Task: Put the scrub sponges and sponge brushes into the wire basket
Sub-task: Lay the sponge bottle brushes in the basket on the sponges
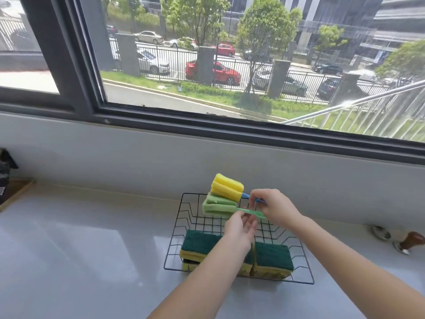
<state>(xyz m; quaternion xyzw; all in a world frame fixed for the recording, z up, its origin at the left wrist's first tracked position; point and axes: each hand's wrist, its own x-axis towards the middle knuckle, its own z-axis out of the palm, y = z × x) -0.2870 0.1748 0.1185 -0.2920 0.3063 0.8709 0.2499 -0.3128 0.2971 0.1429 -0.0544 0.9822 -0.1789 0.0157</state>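
Note:
A black wire basket point(305, 263) stands on the white counter below the window. Yellow scrub sponges with dark green pads point(273, 256) lie stacked in its near half. Above its far left corner my right hand point(273, 207) grips the handles of two sponge brushes: a yellow-headed one point(226, 187) with a blue handle and, just under it, a green-headed one point(217, 207) with a green handle. Both heads point left. My left hand point(239, 231) hovers over the basket with fingers apart, fingertips close to the green handle; I cannot tell whether they touch it.
The white counter point(92, 249) stretches left of the basket. A wooden-edged tray with a dark object point(9, 187) sits at the far left. On the right lie a metal ring point(380, 231) and a wooden-handled tamper point(410, 242). The window wall rises right behind the basket.

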